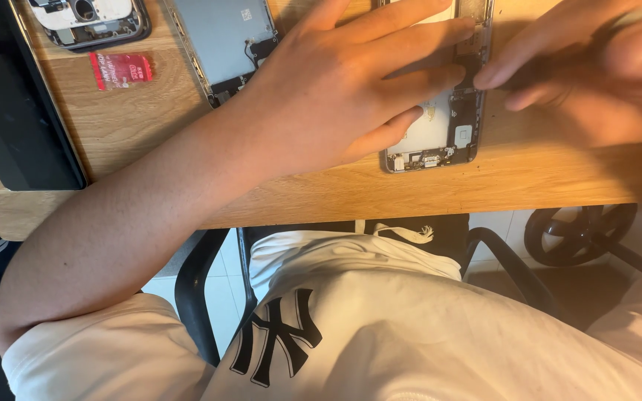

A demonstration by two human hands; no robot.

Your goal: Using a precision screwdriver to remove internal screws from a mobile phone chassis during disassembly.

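An opened phone body (447,130) with bare circuitry lies on the wooden table (321,193) near its front edge. My left hand (343,82) lies flat across it, fingers spread, pressing it down. My right hand (596,70) comes in from the right, blurred, its fingertips pinched together at the phone's right edge around a small dark piece or tool I cannot make out.
A detached grey phone panel (224,41) lies to the left, with another opened phone housing (91,22) at the top left. A small red packet (120,70) sits below that. A black flat slab (9,96) lies at the table's left end. Chair arms and a wheel base (577,234) show below.
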